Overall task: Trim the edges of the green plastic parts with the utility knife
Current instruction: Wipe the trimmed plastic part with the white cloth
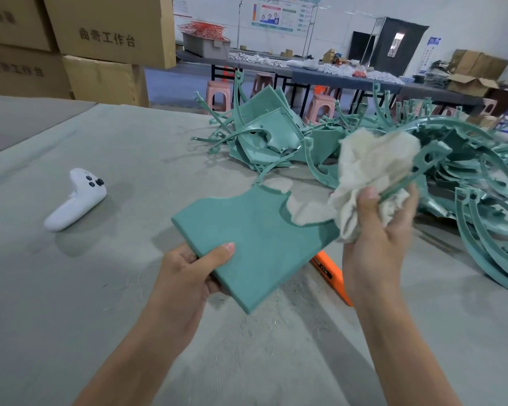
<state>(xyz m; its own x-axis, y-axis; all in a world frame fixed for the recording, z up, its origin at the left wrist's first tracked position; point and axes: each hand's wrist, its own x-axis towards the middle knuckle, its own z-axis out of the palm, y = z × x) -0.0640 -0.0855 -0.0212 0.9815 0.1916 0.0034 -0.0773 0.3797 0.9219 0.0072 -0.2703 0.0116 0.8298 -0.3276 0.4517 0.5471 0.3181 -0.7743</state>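
Green plastic panel (255, 244) was held above the table (100, 303), its near left edge gripped by the left hand (188, 271), thumb on top and fingers curled beneath. Its straight edges met at a corner pointing back toward the person. Its far edge was cut into curved notches.

The right hand (379, 230) was closed around a crumpled white rag (373, 171) and pinched a thin curved green strip (417, 168) against it. The rag hung over the panel's far right notch and touched it.

An orange utility knife (332, 273) lay on the table between the two hands, partly hidden under the panel's right corner and just left of the right wrist.

Beyond both hands and to the right of the right hand spread a tangled pile of green parts (276, 136), flat pieces and long curved strips, reaching close to the right hand.

Well left of the left hand lay a white controller (77, 197), apart from everything else, with bare table around it and in front of the left hand. Cardboard boxes (109, 30) stood past the table's far left edge.
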